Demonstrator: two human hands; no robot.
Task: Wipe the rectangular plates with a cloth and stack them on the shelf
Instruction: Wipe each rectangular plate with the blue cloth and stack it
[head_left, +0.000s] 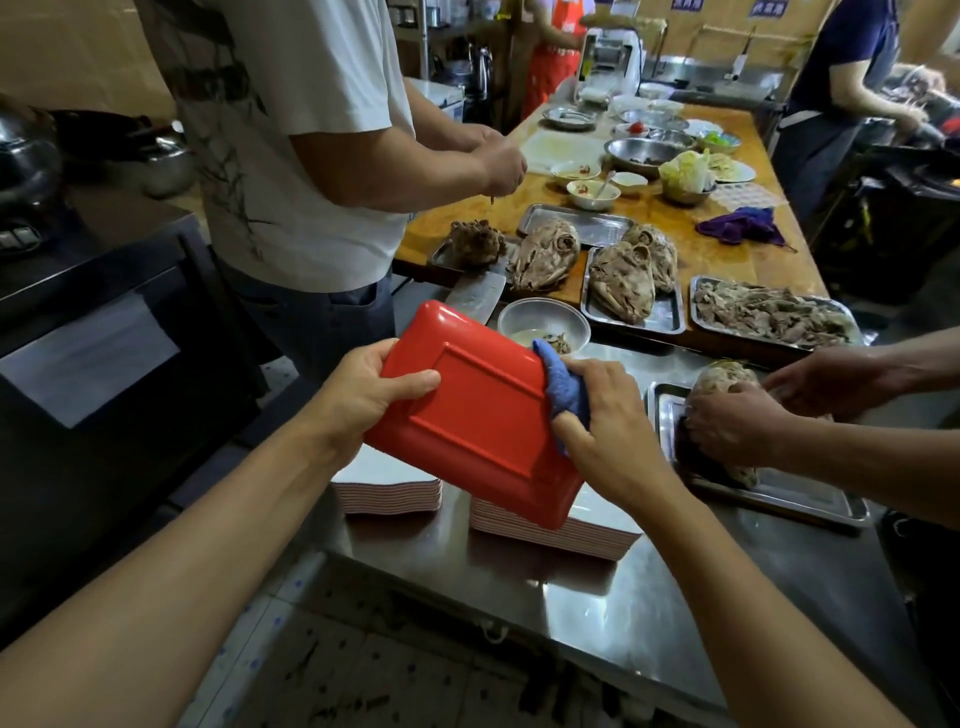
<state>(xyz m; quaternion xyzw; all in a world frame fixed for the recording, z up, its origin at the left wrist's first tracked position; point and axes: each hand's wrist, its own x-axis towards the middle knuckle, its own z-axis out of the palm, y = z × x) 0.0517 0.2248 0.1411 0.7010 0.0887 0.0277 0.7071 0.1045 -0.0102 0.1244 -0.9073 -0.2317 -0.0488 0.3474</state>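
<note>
Steel trays crowded the far end of a kitchen work surface: one tray (634, 312) held cooked animal heads, another tray (769, 317) to its right a heap of shredded meat, and a small steel bowl (543, 323) in front of them carried a few dark scraps in pale liquid. At near centre, a person held a red rectangular plate (480, 413) tilted, underside up, above the steel table (597, 597) — directly over two stacks of plates (558, 527) with striped edges. The left hand (363, 387) clamped the plate's left edge, thumb lying across the red underside, the other fingers curled out of sight behind it. The right hand (602, 415) closed its fingers on a blue cloth (563, 384), pressing it against the plate's right edge. At right, another worker's hands (737, 421) rested on a piece of meat in a near tray (779, 499) — while a person in a white T-shirt (311, 130) stood at far left.
</note>
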